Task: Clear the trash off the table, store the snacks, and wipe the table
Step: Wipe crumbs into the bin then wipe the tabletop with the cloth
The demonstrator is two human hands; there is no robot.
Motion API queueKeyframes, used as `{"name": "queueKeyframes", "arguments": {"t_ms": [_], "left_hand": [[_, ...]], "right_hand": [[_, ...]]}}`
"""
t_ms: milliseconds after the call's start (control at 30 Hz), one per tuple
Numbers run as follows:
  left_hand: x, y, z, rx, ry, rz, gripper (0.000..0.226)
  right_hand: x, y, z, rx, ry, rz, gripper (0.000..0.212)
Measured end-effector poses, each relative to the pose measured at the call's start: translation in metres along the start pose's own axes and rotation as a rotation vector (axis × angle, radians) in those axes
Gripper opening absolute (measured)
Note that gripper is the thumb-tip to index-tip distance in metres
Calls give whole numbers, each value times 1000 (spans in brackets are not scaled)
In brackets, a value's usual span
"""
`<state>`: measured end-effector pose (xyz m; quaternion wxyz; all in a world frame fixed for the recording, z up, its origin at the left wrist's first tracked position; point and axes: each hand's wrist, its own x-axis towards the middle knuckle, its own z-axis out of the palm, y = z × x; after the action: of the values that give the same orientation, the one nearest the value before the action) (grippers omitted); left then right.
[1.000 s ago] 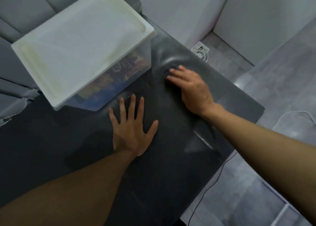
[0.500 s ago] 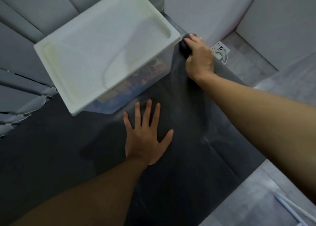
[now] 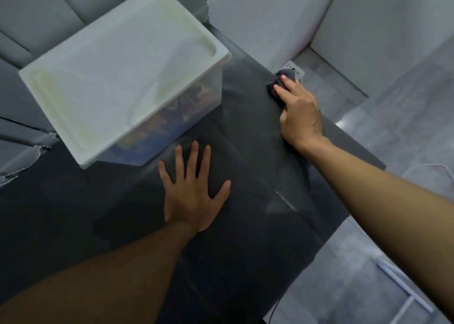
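Your two hands on one dark table (image 3: 245, 262). Left hand (image 3: 194, 196) flat, fingers spread, near one lidded box (image 3: 122, 65); snacks (image 3: 177, 117) inside, count unclear. Right hand (image 3: 299, 112) fingers together, curled over one dark cloth (image 3: 283, 77) at table's far right edge.

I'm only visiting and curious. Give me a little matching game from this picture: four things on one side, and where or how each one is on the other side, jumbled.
Things:
1. left hand
2. right hand
3. storage box
4. cloth

States:
A. bunched at the edge of the table
B. flat on the table, fingers spread
C. white lid on, colourful packs inside
D. holding the cloth down

Pairs: 1-B, 2-D, 3-C, 4-A.
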<state>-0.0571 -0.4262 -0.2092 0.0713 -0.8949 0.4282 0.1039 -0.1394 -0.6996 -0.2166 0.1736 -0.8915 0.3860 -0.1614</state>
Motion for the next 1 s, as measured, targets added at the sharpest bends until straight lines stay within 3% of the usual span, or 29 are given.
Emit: {"name": "queueKeyframes", "arguments": {"t_ms": [267,467,700,833,1000], "left_hand": [[0,3,6,-12,43,-8,85],[-3,3,9,-47,51,8,76],[-8,2,-4,-89,-75,50,77],[-24,-8,-13,-83,-181,141,77],[-46,-20,-40,-86,-223,261,74]], "right_hand": [[-75,26,-31,-67,18,171,59],[-135,15,-35,50,82,216,59],[-188,-17,-37,8,-210,-157,65],[-191,-23,-47,-169,-392,-124,64],[-191,-48,-71,-266,-430,-50,61]]}}
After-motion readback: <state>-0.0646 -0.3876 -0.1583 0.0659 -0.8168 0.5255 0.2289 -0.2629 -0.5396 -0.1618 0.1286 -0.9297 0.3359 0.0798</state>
